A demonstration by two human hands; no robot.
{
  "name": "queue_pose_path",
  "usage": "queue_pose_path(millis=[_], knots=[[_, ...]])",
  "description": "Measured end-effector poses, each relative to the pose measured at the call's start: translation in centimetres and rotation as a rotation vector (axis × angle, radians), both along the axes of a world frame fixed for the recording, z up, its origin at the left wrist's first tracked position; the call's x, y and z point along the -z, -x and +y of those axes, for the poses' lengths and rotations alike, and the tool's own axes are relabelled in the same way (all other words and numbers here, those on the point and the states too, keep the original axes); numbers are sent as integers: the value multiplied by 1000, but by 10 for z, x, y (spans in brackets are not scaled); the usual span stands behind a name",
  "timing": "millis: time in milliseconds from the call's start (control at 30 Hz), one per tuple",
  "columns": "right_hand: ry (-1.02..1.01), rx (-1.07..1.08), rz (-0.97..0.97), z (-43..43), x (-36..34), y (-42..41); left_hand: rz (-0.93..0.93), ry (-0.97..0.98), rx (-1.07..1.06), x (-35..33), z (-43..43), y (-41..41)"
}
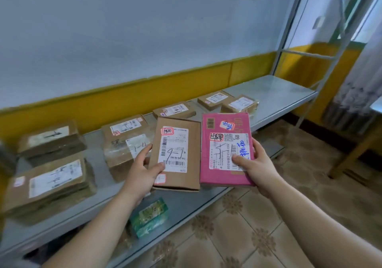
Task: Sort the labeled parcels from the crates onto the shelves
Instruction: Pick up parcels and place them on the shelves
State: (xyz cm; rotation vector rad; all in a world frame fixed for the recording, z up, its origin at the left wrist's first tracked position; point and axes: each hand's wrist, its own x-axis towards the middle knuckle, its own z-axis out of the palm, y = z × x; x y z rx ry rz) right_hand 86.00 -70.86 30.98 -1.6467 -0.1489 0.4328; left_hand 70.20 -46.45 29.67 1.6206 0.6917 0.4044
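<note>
– Parcels, two of them, are in the person's hands. But what lies nearest?
– Below the left forearm a green packet (149,217) lies at the front of the metal shelf (186,203), apart from the cardboard ones.
– And the hands themselves?
– The left hand (142,164) grips the brown parcel (175,154) near its lower left corner, thumb flat on the label and fingers curled round the edge. The right hand (254,160) holds the pink parcel (226,150) the same way at its right edge, thumb pressed on the white label. Both parcels are held above the shelf's front edge, side by side and nearly touching, label faces turned up toward the wearer.
– Why like that?
– Probably to read the handwritten codes together before a spot is chosen. The brown one seems to say 1-6; the pink one's black mark is too unclear to read.
– What lies beyond the hands?
– Just left of the left hand sits a taped parcel (124,154) marked 1-4, with another on top. Farther left are stacks of brown parcels (51,183), blurred. Past the fingertips, toward the wall (144,30), runs a row of flat parcels (174,109). All lie label-up, likely so the codes can be checked at a glance. No crate is in view.
</note>
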Motion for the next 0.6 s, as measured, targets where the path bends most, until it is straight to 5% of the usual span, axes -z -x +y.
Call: queue_pose_path(millis=[600], knots=[[64, -167, 48, 18, 41, -14, 73, 99, -158, 30, -7, 37]])
